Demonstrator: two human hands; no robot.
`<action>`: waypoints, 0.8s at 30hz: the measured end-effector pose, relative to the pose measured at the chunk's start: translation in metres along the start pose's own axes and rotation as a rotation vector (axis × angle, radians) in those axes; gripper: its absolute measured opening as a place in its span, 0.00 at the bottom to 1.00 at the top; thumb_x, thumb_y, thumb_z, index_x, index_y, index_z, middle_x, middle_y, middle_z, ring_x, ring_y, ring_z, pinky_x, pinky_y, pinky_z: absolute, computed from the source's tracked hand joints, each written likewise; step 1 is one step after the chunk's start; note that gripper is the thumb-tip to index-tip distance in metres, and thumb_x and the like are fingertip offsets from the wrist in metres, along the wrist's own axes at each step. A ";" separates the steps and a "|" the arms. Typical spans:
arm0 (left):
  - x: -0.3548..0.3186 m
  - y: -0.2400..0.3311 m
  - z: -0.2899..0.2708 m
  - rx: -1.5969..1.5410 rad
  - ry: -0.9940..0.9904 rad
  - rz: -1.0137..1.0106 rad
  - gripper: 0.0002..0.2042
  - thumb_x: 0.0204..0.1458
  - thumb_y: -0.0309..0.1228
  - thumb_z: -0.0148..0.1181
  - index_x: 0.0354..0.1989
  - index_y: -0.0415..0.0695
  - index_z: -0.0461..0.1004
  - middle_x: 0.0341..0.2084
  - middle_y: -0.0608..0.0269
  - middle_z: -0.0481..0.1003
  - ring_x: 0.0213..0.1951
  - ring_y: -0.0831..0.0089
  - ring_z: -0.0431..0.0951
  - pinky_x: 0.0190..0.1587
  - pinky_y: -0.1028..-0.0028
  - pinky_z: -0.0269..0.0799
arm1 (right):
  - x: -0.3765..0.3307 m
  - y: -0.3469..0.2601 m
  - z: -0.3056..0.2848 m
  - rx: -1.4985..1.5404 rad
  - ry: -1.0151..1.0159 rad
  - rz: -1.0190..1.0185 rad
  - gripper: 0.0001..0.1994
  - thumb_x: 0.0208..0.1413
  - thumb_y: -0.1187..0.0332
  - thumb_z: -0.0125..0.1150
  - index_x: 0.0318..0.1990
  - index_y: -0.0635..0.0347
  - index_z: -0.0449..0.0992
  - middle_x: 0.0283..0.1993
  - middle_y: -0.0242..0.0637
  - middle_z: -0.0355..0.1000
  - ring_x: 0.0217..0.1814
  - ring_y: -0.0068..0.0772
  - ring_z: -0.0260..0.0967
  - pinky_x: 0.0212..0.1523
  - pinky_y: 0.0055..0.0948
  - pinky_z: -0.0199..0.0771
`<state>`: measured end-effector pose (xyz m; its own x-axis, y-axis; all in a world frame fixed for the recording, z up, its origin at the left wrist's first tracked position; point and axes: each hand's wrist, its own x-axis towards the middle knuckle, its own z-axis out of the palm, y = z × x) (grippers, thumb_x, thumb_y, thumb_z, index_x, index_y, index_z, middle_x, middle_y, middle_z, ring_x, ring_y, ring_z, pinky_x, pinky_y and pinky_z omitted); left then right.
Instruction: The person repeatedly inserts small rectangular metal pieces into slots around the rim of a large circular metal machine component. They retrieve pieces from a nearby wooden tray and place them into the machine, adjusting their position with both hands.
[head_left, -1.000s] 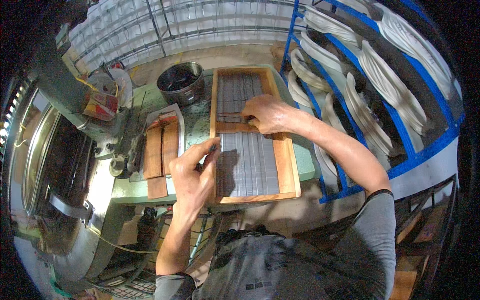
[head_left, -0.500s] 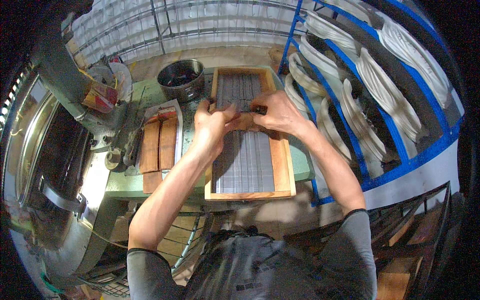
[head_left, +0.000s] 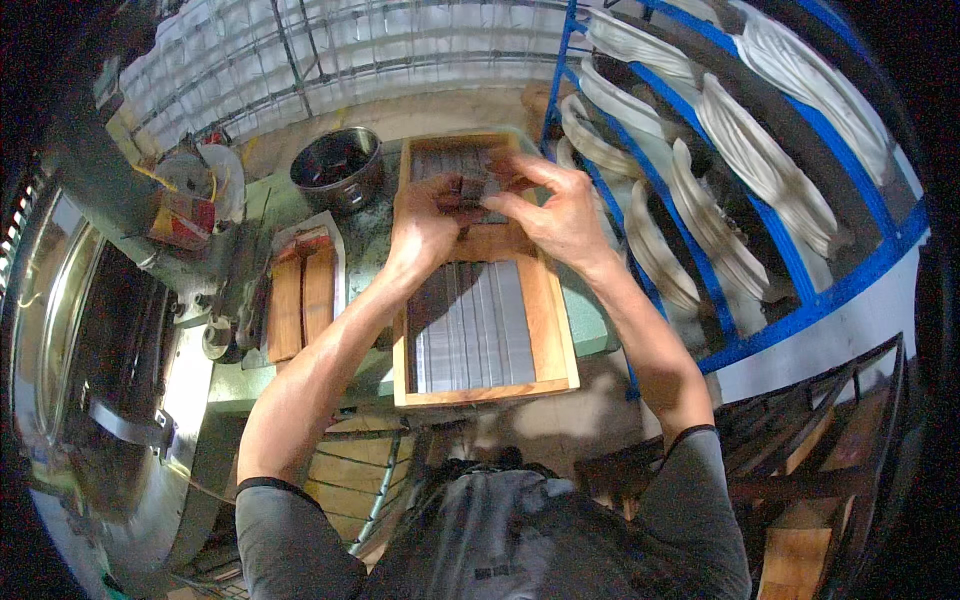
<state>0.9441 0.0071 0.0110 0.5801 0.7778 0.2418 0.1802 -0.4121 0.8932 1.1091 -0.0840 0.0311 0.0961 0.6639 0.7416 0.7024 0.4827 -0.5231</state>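
Note:
A long shallow wooden tray (head_left: 550,325) lies lengthwise before me, with rows of thin grey strips (head_left: 472,325) packed in its near part and more in its far part. Between the two parts a wooden crosspiece (head_left: 488,243) spans the tray. Over the far part, my left hand (head_left: 420,232) has its fingers curled in around something small and dark. My right hand (head_left: 563,215) faces it from the other side, thumb and fingertips bent inward close to the left fingers. What they grip is too small and blurred to name.
On the green table (head_left: 235,390), a dark metal pot (head_left: 340,185) stands left of the tray's far end. Wooden blocks (head_left: 302,300) lie nearer, beside a machine (head_left: 130,300) at the left. A blue rack (head_left: 760,345) with pale draped cloths (head_left: 765,165) rises on the right.
My hands have moved up from the wooden crosspiece toward the tray's far end, leaving more of the crosspiece visible. The whole view has shifted slightly, so things sit further left.

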 end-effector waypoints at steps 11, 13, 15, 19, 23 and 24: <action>-0.025 0.041 -0.017 -0.494 -0.283 -0.191 0.18 0.49 0.16 0.66 0.50 0.34 0.75 0.37 0.53 0.83 0.39 0.66 0.85 0.45 0.70 0.81 | 0.010 -0.024 0.001 0.496 -0.133 0.274 0.15 0.55 0.74 0.70 0.51 0.65 0.81 0.38 0.32 0.81 0.29 0.17 0.73 0.26 0.19 0.75; -0.038 0.046 -0.020 -0.522 -0.314 -0.237 0.18 0.49 0.16 0.67 0.50 0.34 0.75 0.38 0.53 0.83 0.40 0.67 0.84 0.47 0.70 0.81 | 0.005 -0.038 -0.005 0.503 -0.144 0.376 0.15 0.54 0.73 0.71 0.50 0.65 0.82 0.36 0.31 0.80 0.28 0.16 0.73 0.26 0.20 0.75; -0.055 0.048 -0.020 -0.536 -0.318 -0.239 0.19 0.49 0.16 0.68 0.51 0.34 0.75 0.40 0.53 0.83 0.43 0.69 0.84 0.50 0.72 0.79 | -0.002 -0.053 -0.007 0.588 -0.114 0.491 0.15 0.54 0.72 0.72 0.49 0.63 0.82 0.32 0.30 0.80 0.29 0.14 0.72 0.25 0.19 0.74; -0.089 0.050 -0.024 -0.558 -0.357 -0.219 0.18 0.49 0.13 0.66 0.49 0.35 0.75 0.42 0.53 0.83 0.47 0.69 0.83 0.52 0.71 0.78 | -0.015 -0.081 -0.014 0.520 0.007 0.477 0.15 0.53 0.71 0.73 0.48 0.62 0.83 0.35 0.30 0.80 0.35 0.16 0.75 0.34 0.18 0.76; -0.114 0.054 -0.033 -0.672 -0.314 -0.178 0.20 0.47 0.12 0.67 0.50 0.37 0.74 0.42 0.48 0.83 0.42 0.61 0.85 0.49 0.65 0.82 | -0.027 -0.111 -0.009 0.382 0.060 0.377 0.13 0.53 0.72 0.74 0.45 0.64 0.84 0.38 0.33 0.82 0.39 0.19 0.76 0.41 0.21 0.78; -0.121 0.056 -0.035 -0.686 -0.307 -0.181 0.20 0.47 0.12 0.67 0.49 0.37 0.73 0.42 0.48 0.83 0.42 0.61 0.85 0.49 0.65 0.82 | -0.031 -0.119 -0.008 0.338 0.066 0.349 0.13 0.53 0.72 0.73 0.45 0.64 0.84 0.39 0.33 0.82 0.40 0.19 0.76 0.41 0.22 0.78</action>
<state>0.8563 -0.0931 0.0447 0.8007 0.5976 0.0428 -0.1811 0.1733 0.9681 1.0281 -0.1668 0.0735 0.3378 0.7866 0.5168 0.3531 0.4031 -0.8443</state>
